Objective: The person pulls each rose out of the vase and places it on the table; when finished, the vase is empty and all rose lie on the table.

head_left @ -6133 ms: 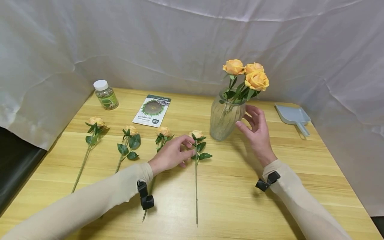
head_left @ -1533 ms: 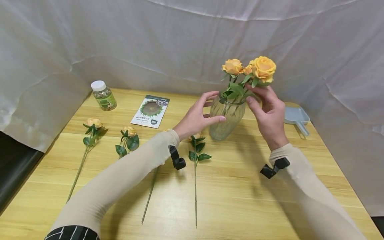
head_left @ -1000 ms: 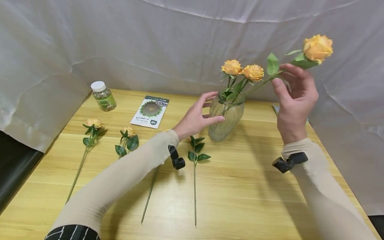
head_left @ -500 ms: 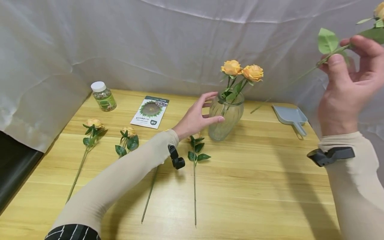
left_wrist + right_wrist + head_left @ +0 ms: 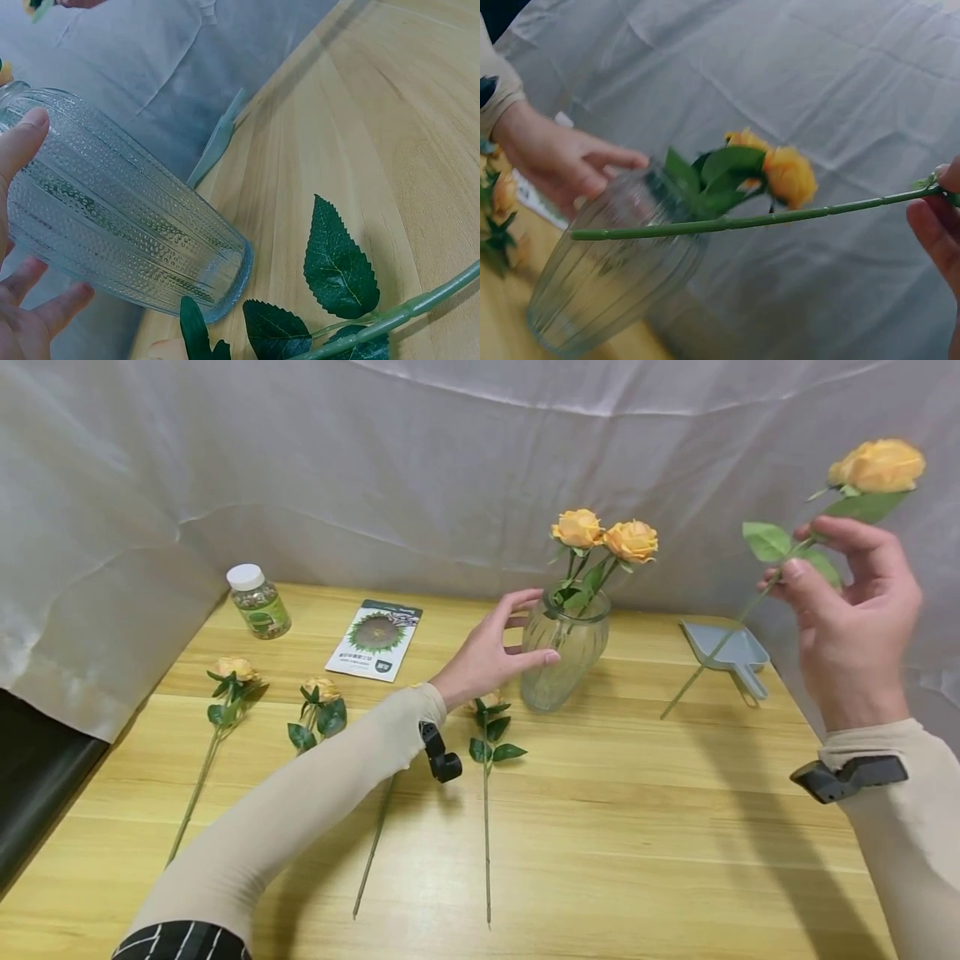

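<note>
A clear ribbed glass vase [image 5: 564,652] stands on the table with two yellow roses [image 5: 603,537] in it. My left hand [image 5: 498,647] holds the vase from its left side, thumb in front and fingers behind. Off to the right, my right hand [image 5: 855,610] pinches a third yellow rose [image 5: 876,467] by its stem just below the leaves. This rose is out of the vase; its stem [image 5: 780,217] slants down to the left, the lower end apart from the vase. Several roses lie on the table, the nearest one [image 5: 486,752] just left of the vase; my left arm covers parts of them.
A blue-grey dustpan [image 5: 723,647] lies at the back right, behind the held stem. At the back left are a white-capped jar [image 5: 258,602] and a sunflower seed packet [image 5: 375,639]. A pale cloth [image 5: 420,485] hangs around the table.
My right hand has drawn one rose out of the vase and carried it right, then lowered it slightly. My left hand has moved from the lying roses to the vase and stayed there.
</note>
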